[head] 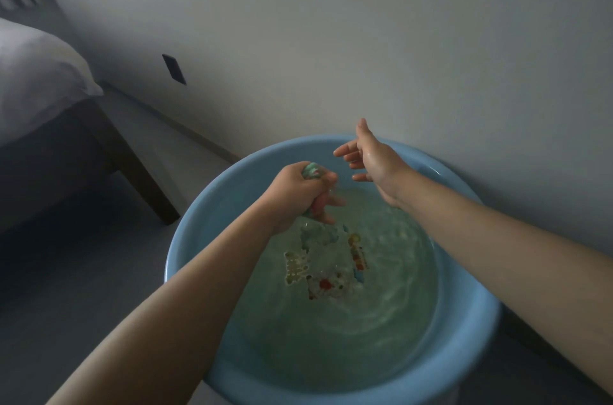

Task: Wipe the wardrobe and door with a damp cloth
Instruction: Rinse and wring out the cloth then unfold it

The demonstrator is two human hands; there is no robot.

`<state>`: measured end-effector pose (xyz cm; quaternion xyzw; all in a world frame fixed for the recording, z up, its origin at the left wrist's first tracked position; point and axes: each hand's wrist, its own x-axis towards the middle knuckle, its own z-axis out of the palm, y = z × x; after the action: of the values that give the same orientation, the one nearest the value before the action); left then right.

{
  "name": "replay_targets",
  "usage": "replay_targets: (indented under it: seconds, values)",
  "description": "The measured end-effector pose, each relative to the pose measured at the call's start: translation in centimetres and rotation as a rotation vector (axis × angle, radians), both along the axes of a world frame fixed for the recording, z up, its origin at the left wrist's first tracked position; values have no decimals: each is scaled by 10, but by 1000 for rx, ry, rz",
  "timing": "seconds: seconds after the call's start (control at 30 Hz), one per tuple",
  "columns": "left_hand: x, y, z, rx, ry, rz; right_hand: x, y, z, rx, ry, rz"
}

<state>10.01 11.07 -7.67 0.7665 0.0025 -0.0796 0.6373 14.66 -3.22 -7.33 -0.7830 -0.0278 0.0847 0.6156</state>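
From my remote seat, I started with what lay nearest: the blue basin (185, 238) sat on the floor directly beneath both forearms, holding rippled water with a patterned print showing at its bottom. Above the water on the near-left side, the left hand (300, 195) was clenched around a balled green cloth (311, 171), a tuft of it showing between thumb and forefinger and a little more poking out under the fist. Just beyond it and to its right, the right hand (371, 159) hung released, fingers spread and relaxed, touching nothing, its skin looking wet.

My worry was water. I judged the cloth was being wrung, and one fist alone probably would not squeeze it enough; a sopping cloth would drip across the floor and streak the wardrobe and door instead of cleaning them. Neither of those surfaces was in view, so the cloth would have to travel, trailing drops the whole way. The right hand might also flick water onto the wall (365, 39) just past its fingertips.

Farther off to the left hand's side stood the bed (36, 73), its sheet hanging low; a careless swing of the wet cloth could dampen it. The dark socket plate (173, 69) on the wall beyond was the worst place for splashes to land.
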Motion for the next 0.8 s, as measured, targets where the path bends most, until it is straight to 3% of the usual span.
replay_targets:
  seconds: [0.17,0.4,0.53,0.8]
  values:
    - [3,0,3,-66,17,31,-1,4,-2,13,-13,12]
    - [1,-5,9,52,52,108,-4,5,-6,-65,0,86]
    - [0,-7,6,150,-56,245,-5,4,-4,-116,-2,100]
    - [-1,-11,0,377,-268,267,-9,4,-1,-115,-8,94]
